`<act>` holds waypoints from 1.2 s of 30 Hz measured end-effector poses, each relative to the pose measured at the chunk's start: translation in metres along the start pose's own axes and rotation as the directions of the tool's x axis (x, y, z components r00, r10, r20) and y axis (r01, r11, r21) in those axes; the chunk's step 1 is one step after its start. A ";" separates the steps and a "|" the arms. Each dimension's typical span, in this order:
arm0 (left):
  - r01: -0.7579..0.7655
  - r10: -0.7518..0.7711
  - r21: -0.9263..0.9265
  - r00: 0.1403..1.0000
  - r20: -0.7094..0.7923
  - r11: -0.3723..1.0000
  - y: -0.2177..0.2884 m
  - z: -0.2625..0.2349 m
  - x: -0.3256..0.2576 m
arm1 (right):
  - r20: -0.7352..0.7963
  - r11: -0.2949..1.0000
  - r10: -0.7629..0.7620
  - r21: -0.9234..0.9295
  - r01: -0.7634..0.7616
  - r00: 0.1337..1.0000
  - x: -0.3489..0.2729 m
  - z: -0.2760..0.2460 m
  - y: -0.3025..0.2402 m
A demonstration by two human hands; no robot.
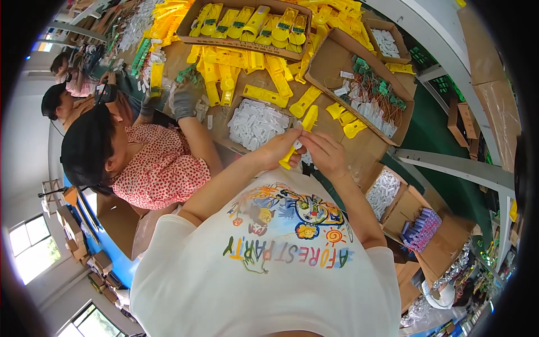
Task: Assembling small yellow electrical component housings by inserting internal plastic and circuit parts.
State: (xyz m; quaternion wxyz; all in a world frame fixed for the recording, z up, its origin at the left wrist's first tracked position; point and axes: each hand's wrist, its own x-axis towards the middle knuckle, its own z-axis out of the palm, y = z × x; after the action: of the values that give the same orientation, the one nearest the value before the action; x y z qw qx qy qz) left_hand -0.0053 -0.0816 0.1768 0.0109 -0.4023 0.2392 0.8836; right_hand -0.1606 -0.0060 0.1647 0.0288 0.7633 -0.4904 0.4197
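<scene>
In front of my chest, my left hand (279,148) is closed around a yellow plastic housing (310,118), a long narrow part with a wider end. My right hand (325,153) presses its fingertips against the housing's middle. Something small and white shows between the fingers there, too covered to make out. Nearest to my hands is a pile of small white plastic pieces (258,123) in an open box. Beyond it lie loose yellow housings (265,95) on the table.
A cardboard tray (241,44) of yellow housings with green circuit boards stands at the back. To the right is a carton (405,115) of wired boards and white parts. A co-worker in a spotted top (163,168) works close on my left. Boxes of white pieces (384,194) and purple cylinders (420,229) stand low right.
</scene>
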 end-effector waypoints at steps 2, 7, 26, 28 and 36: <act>-0.022 0.023 -0.098 1.000 0.014 0.995 0.002 0.002 -0.003 | 0.019 1.000 0.025 -0.019 -0.024 1.000 0.003 0.001 -0.001; -0.124 0.185 -0.363 0.973 0.138 0.923 -0.002 -0.019 0.002 | 0.093 0.720 0.531 0.474 -0.506 0.843 0.028 0.010 0.049; -0.551 0.550 -0.111 0.834 -0.040 0.827 0.022 -0.016 -0.018 | 0.067 0.331 0.861 0.678 -0.657 0.503 0.084 -0.029 0.119; -0.691 0.741 0.284 0.656 -0.141 0.665 0.038 0.000 -0.017 | -0.038 0.590 0.684 0.618 -0.521 0.729 0.079 -0.045 0.080; -0.715 0.781 0.414 0.625 0.018 0.563 0.036 0.042 -0.046 | 0.231 0.402 0.427 0.818 -0.412 0.874 0.050 -0.058 -0.028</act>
State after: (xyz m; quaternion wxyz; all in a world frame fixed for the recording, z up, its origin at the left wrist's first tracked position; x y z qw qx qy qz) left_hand -0.0119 -0.0874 0.2481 -0.3078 -0.3244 0.5544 0.7019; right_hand -0.1664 -0.0007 0.2459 -0.4484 0.5268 -0.3976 0.6028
